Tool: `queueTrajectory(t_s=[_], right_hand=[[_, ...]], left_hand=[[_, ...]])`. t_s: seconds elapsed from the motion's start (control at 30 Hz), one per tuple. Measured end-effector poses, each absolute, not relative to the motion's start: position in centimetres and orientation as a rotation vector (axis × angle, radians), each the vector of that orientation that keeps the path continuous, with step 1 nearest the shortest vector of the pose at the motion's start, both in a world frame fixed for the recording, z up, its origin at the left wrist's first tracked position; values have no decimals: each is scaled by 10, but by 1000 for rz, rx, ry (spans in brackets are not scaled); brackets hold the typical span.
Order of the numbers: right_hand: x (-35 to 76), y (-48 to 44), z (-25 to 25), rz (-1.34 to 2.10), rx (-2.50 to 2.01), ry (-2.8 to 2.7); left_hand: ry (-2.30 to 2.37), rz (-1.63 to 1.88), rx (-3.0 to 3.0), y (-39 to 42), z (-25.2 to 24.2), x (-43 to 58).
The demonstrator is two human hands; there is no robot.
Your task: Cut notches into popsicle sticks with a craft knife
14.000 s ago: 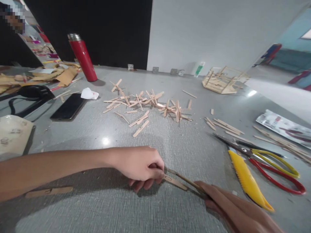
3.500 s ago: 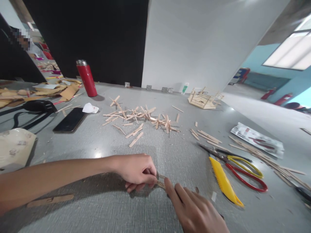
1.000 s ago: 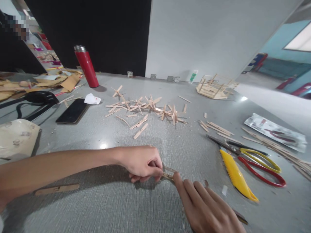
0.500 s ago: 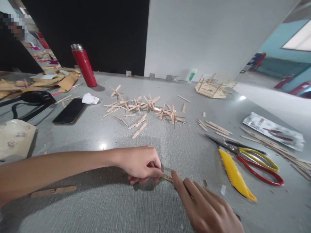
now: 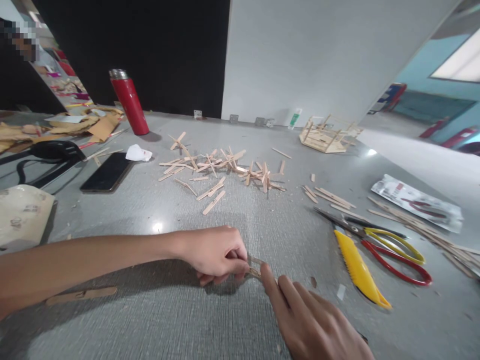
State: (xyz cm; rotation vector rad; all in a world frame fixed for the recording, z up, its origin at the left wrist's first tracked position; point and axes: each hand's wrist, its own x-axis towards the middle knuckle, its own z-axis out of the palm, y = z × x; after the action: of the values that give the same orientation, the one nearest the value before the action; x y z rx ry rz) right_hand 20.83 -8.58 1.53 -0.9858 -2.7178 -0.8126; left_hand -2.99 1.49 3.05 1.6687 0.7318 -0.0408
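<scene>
Near the front middle of the grey table, my left hand (image 5: pixel 221 255) is closed, its thumb and fingers pinching one end of a thin wooden stick (image 5: pixel 255 272). My right hand (image 5: pixel 303 310) lies just to the right, its fingers together and the index fingertip pressed on the stick's other end. Part of a dark tool shows past the right hand's edge, mostly hidden by the palm. A notched wooden stick (image 5: pixel 82 295) lies below my left forearm. Beyond the hands is a loose pile of short wooden pieces (image 5: pixel 228 162).
To the right lie a yellow-handled cutter (image 5: pixel 360 270), red-and-yellow scissors (image 5: pixel 397 250), a packet (image 5: pixel 418 202) and long sticks (image 5: pixel 423 227). A wooden frame (image 5: pixel 330 137) stands behind. At left are a red bottle (image 5: pixel 129 105), a phone (image 5: pixel 107 172) and a pouch (image 5: pixel 24 215).
My right hand has shifted very slightly left, closer to my left hand. The left hand keeps its pinch on the stick. The view has moved a little.
</scene>
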Motion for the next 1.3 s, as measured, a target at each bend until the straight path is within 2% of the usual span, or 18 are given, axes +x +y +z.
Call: queueTrajectory(t_s=[0.23, 0.47, 0.8, 1.03, 1.23, 1.3], right_hand=[[208, -89, 16, -878, -998, -2783], [214, -90, 15, -735, -1010, -2815], [217, -84, 15, -321, -1146, -2836], [227, -67, 18, -181, -1037, -2893], [229, -52, 27, 253, -1070, -2916], [230, -49, 27, 302, -1070, -2913]], left_hand=[[741, -11, 1666, 12, 31, -30], [733, -3, 1688, 12, 29, -30], [706, 12, 1664, 12, 27, -30], [666, 12, 1680, 12, 29, -31], [647, 8, 1677, 13, 26, -32], [646, 0, 1685, 13, 26, -32]])
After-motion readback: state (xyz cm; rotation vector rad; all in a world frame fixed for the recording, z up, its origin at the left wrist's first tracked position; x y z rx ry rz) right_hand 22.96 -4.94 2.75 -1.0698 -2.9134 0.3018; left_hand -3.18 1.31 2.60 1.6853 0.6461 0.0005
